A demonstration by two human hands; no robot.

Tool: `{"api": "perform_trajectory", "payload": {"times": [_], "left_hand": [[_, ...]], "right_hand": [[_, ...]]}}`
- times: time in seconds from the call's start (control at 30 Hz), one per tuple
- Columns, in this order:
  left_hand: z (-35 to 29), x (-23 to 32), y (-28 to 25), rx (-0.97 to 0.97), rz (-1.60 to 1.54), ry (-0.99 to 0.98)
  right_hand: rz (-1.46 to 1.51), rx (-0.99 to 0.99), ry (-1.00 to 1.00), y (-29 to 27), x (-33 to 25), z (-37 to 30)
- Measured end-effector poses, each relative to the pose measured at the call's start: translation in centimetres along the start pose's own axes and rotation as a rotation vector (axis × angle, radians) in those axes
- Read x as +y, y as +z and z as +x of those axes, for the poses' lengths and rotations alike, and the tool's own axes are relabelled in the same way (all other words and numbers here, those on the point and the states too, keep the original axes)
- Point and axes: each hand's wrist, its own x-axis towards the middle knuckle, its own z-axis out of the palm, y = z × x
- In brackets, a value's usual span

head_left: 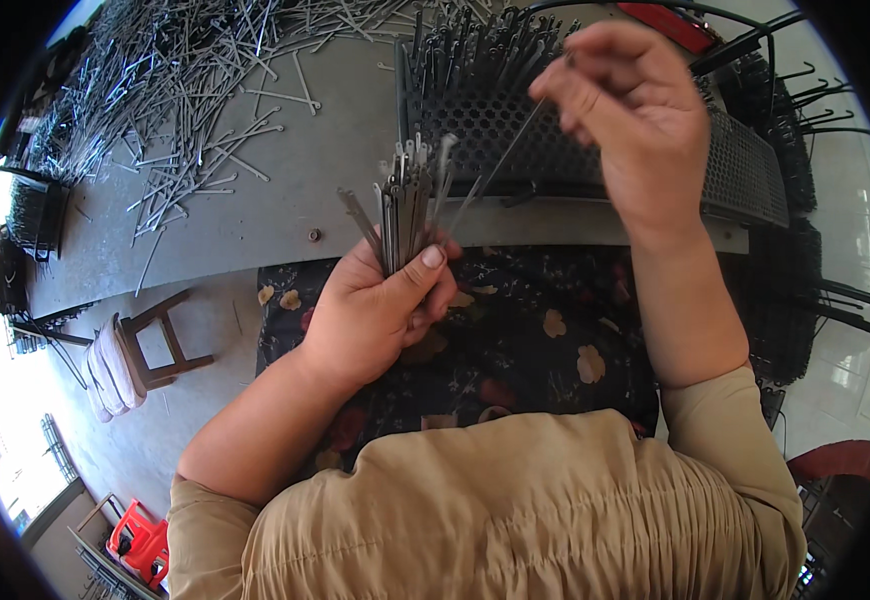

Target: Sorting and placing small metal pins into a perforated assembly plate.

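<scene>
Upright in my left hand [375, 300] is a bundle of thin grey metal strips [407, 200] with holed ends, the fingers and thumb wrapped round its lower part. A few strips fan out from the bundle to either side. My right hand [640, 110] is raised over a perforated metal rack [545, 140], thumb and fingertips pinched on the upper end of a single metal strip [515, 142]. That strip slants down toward the left hand and is smeared by motion. Many similar strips [475, 55] stand in the rack behind the holed front panel.
A large loose heap of metal strips [185, 100] covers the back left of the grey table [325, 160]. A small nut [315, 235] lies near the table's front edge. To the left stands a wooden chair [165, 340] with a cloth. Dark racks with hooked rods [815, 110] are at right.
</scene>
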Motion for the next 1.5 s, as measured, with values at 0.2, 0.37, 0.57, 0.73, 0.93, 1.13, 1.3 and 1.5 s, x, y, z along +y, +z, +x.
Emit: {"api": "perform_trajectory", "payload": {"times": [0.2, 0.37, 0.57, 0.73, 0.93, 1.13, 1.3, 1.5], "left_hand": [[0.0, 0.0, 1.1, 0.112, 0.105, 0.008], [0.0, 0.0, 1.1, 0.173, 0.160, 0.048], [0.1, -0.1, 0.9, 0.251, 0.116, 0.090], [0.1, -0.3, 1.8, 0.176, 0.083, 0.178], [0.2, -0.6, 1.0, 0.170, 0.118, 0.137], [0.4, -0.7, 1.5, 0.178, 0.182, 0.135], [0.3, -0.2, 1.4, 0.177, 0.233, 0.110], [0.3, -0.2, 1.1, 0.171, 0.186, 0.126]], "right_hand": [[-0.411, 0.092, -0.349, 0.5, -1.1, 1.3], [-0.760, -0.003, -0.614, 0.0, 1.3, 2.2], [-0.711, -0.025, -0.350, 1.0, 1.0, -1.3], [-0.123, -0.339, 0.237, 2.1, -0.7, -4.1], [-0.012, 0.069, -0.026, -0.4, -0.3, -0.7], [-0.331, 0.116, -0.473, -2.1, 2.3, 1.5], [-0.617, 0.100, -0.376, -0.3, 1.8, 0.6], [-1.036, 0.032, -0.695, -0.4, 1.2, 0.0]]}}
